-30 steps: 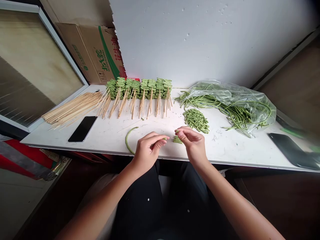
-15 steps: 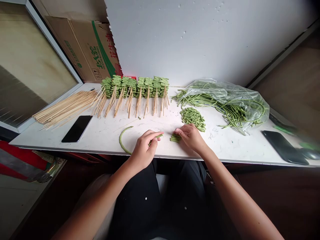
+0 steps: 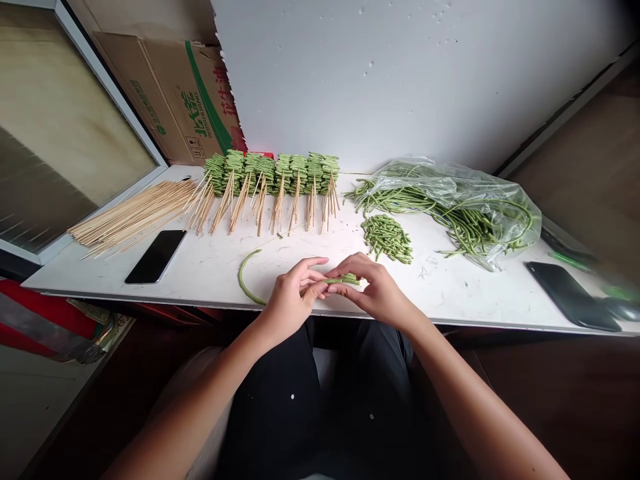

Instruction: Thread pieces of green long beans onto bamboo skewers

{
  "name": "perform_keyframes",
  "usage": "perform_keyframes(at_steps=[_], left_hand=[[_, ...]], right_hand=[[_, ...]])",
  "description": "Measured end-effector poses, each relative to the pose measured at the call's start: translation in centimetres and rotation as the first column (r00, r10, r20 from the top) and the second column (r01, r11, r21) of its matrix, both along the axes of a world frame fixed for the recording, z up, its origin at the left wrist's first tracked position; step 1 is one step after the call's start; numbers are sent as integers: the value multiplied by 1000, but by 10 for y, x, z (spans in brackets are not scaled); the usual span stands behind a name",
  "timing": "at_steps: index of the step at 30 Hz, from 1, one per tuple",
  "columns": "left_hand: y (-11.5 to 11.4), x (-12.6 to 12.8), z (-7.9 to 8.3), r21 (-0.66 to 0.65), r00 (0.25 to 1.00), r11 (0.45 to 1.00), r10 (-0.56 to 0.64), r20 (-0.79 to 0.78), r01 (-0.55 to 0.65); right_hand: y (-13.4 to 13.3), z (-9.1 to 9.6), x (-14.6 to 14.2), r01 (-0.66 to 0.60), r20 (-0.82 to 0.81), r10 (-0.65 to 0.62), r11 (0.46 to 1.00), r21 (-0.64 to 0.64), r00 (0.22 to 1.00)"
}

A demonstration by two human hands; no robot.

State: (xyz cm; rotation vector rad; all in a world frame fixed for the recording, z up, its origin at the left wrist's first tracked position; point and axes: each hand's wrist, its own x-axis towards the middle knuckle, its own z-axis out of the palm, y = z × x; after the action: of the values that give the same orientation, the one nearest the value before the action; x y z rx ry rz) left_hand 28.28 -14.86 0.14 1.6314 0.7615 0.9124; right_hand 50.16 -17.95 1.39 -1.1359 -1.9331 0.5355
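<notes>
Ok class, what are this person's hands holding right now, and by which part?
The left hand and right hand hold a short green bean piece at its two ends, in their fingertips.

Bamboo skewer (image 3: 306, 289) held level between left hand (image 3: 290, 297) and right hand (image 3: 379, 292), short cut green bean pieces (image 3: 345, 281) bunched at its far end; long uncut green bean (image 3: 245, 281) lies curved on the tabletop (image 3: 440, 300), just beside the left hand; finished bean skewers (image 3: 273, 175) lie side by side along the back, bean ends at the wall, sticks pointing out.
</notes>
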Motion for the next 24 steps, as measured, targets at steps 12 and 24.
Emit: perform_keyframes(at_steps=[12, 24], left_hand=[[-3, 1, 4, 83, 992, 991, 107, -67, -102], [-8, -1, 9, 371, 999, 928, 51, -16, -41]], right_hand=[[-6, 8, -6, 47, 228, -133, 936, 349, 964], [-14, -7, -37, 273, -253, -213, 934, 229, 944]])
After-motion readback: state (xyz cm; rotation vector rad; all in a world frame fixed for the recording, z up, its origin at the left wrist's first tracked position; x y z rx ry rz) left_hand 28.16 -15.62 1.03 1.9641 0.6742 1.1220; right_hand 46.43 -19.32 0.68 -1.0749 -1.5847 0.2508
